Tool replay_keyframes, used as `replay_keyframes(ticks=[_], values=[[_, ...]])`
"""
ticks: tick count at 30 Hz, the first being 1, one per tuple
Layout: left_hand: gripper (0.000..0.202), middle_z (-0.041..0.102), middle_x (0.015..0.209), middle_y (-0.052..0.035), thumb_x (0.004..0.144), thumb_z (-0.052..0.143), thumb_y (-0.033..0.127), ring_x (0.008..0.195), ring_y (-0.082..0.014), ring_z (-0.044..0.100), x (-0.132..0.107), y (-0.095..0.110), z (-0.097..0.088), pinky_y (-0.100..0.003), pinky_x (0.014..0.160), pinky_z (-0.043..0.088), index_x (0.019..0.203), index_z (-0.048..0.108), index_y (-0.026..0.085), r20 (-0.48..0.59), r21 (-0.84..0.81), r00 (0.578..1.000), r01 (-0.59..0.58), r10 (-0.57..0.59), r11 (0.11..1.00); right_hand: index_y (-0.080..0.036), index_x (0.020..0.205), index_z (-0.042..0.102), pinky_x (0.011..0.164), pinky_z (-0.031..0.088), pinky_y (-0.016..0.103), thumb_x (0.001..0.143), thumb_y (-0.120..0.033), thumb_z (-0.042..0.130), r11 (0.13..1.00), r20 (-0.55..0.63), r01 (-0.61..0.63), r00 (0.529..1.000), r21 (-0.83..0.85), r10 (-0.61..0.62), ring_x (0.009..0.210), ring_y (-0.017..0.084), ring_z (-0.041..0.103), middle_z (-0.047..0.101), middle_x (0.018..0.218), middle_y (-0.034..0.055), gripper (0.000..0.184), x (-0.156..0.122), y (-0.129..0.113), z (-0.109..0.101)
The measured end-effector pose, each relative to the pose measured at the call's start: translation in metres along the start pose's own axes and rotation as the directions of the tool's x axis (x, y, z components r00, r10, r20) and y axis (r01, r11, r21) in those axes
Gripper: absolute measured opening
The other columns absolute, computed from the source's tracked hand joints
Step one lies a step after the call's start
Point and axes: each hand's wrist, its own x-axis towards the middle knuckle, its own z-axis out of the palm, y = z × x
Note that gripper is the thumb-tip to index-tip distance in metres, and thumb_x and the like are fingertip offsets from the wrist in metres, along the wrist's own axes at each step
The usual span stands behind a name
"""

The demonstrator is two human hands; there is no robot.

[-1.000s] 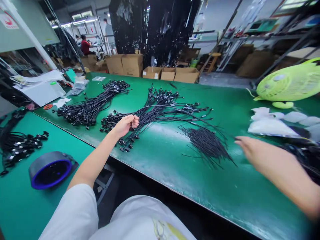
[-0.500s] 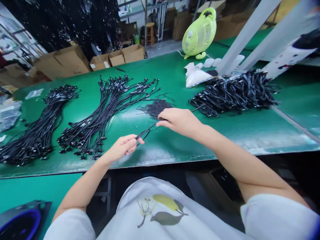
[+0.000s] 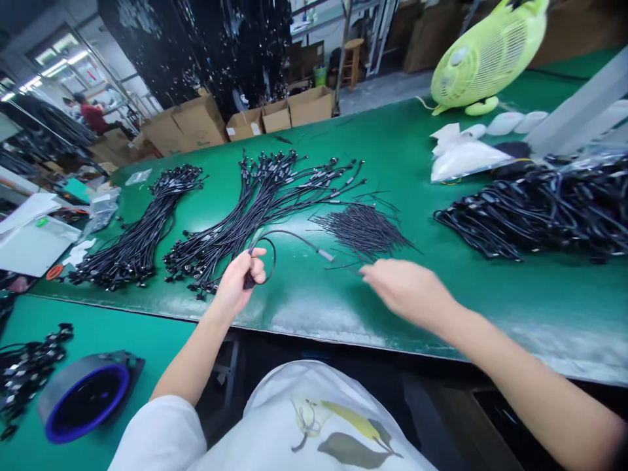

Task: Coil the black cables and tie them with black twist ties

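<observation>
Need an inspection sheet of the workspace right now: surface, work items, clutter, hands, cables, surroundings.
Surface: green tabletop, glossy, with glare toward the near edge.
Work items: single black cable, looped at the left hand; pile of thin black strands beyond it.
Clutter: white bag and lime-green fan, far right side.
Hands: left hand closed on the single black cable; right hand blurred, grip unclear.
Cables: left bundle, middle bundle, and a tangled heap at right.
Surroundings: cardboard boxes and a wooden stool beyond the tabletop; a seated person in the background, left.
</observation>
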Motion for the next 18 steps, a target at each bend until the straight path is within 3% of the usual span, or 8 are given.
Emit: replay_keyframes(ticks=[2,4,6,9,10,12,15,18], values=[[0.031,0.067,0.086,-0.0059,0.09,0.056,0.043,0.079,-0.0151,0.064,-0.002,-0.016,0.014,-0.024,0.067,0.048,0.098,0.065,0.015,0.059,0.289,0.994,-0.102,0.089,0.952,-0.018,0.076,0.062,0.058,0.035,0.027,0.096,-0.022,0.039,0.982,0.155,0.156,0.973,0.106,-0.172,0.058,0.014,0.053,0.06,0.066,0.003,0.032,0.005,-0.033,-0.002],[0.033,0.068,0.101,-0.009,0.09,0.054,0.046,0.097,-0.02,0.062,-0.009,-0.031,0.027,-0.029,0.083,0.046,0.097,0.065,0.016,0.23,0.475,0.972,-0.155,0.048,0.866,-0.018,0.076,0.061,0.056,0.033,0.026,0.098,-0.025,0.039,0.953,0.187,0.196,0.952,0.229,-0.241,0.058,0.013,0.052,0.06,0.067,0.0018,0.032,0.014,-0.054,-0.005],[0.034,0.068,0.087,-0.0061,0.091,0.051,0.047,0.086,-0.0178,0.061,-0.018,-0.042,0.036,-0.03,0.082,0.045,0.096,0.064,0.016,0.374,0.498,0.925,-0.141,-0.065,0.856,-0.018,0.081,0.062,0.06,0.035,0.026,0.099,-0.029,0.038,0.941,0.102,0.116,0.983,0.319,-0.155,0.064,0.013,0.054,0.061,0.072,0.0026,0.032,0.026,-0.058,-0.005],[0.033,0.048,0.054,0.0049,0.092,0.049,0.047,0.053,-0.0102,0.045,-0.027,-0.047,0.042,-0.027,0.064,0.04,0.092,0.06,0.015,0.404,0.324,0.904,0.003,-0.141,0.946,-0.018,0.095,0.061,0.071,0.041,0.027,0.095,-0.039,0.049,0.825,-0.059,-0.076,0.99,0.56,0.131,0.081,0.016,0.056,0.062,0.09,0.006,0.025,0.041,-0.047,0.005],[0.033,0.04,0.05,0.0075,0.091,0.051,0.048,0.048,-0.0085,0.038,-0.027,-0.047,0.043,-0.026,0.06,0.038,0.089,0.058,0.016,0.375,0.235,0.917,0.045,-0.133,0.971,-0.018,0.101,0.059,0.075,0.042,0.028,0.091,-0.044,0.054,0.735,-0.062,-0.122,0.974,0.667,0.218,0.085,0.016,0.056,0.062,0.095,0.0065,0.028,0.044,-0.045,0.013],[0.034,0.037,0.05,0.0086,0.088,0.056,0.05,0.046,-0.0073,0.033,-0.025,-0.047,0.045,-0.026,0.059,0.037,0.084,0.056,0.016,0.311,0.095,0.942,0.103,-0.127,0.99,-0.018,0.104,0.056,0.074,0.045,0.029,0.087,-0.05,0.056,0.493,0.049,-0.222,0.94,0.841,0.339,0.082,0.016,0.055,0.06,0.092,0.0044,0.035,0.047,-0.046,0.031],[0.041,0.056,0.067,-0.0007,0.084,0.058,0.056,0.061,-0.0119,0.051,-0.021,-0.056,0.05,-0.03,0.069,0.042,0.079,0.057,0.015,0.249,0.047,0.952,0.174,-0.18,0.984,-0.019,0.083,0.053,0.055,0.039,0.023,0.089,-0.05,0.05,0.105,0.255,-0.346,0.835,0.932,0.488,0.055,0.009,0.043,0.048,0.065,-0.004,0.031,0.047,-0.062,0.055],[0.049,0.059,0.08,-0.0048,0.083,0.053,0.064,0.075,-0.0155,0.056,-0.024,-0.075,0.06,-0.032,0.079,0.043,0.07,0.054,0.016,0.163,0.008,0.962,0.222,-0.22,0.975,-0.019,0.074,0.051,0.043,0.023,0.019,0.082,-0.048,0.062,-0.185,0.314,-0.256,0.701,0.949,0.64,0.046,0.006,0.024,0.035,0.057,-0.0076,0.032,0.05,-0.078,0.065]])
